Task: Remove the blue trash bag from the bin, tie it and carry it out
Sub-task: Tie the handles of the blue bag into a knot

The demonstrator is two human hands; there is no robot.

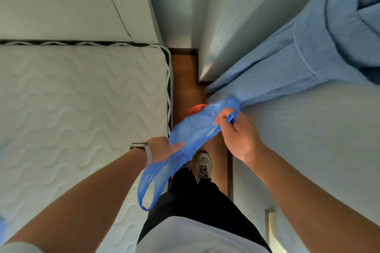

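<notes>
The blue trash bag (191,131) is stretched between both hands above the narrow floor gap. My right hand (236,133) pinches one handle of the bag near the wall. At the bag's lower left edge, my left hand (162,149), with a watch on its wrist, grips the plastic. A loop handle of the bag hangs down below the left hand. A small part of the red bin (196,109) shows under the bag; most of it is hidden by the plastic.
A white quilted mattress (82,98) fills the left side. A light blue curtain (308,51) hangs against the white wall (308,150) on the right. Between them runs a narrow strip of wooden floor (185,80), where my shoe (202,163) stands.
</notes>
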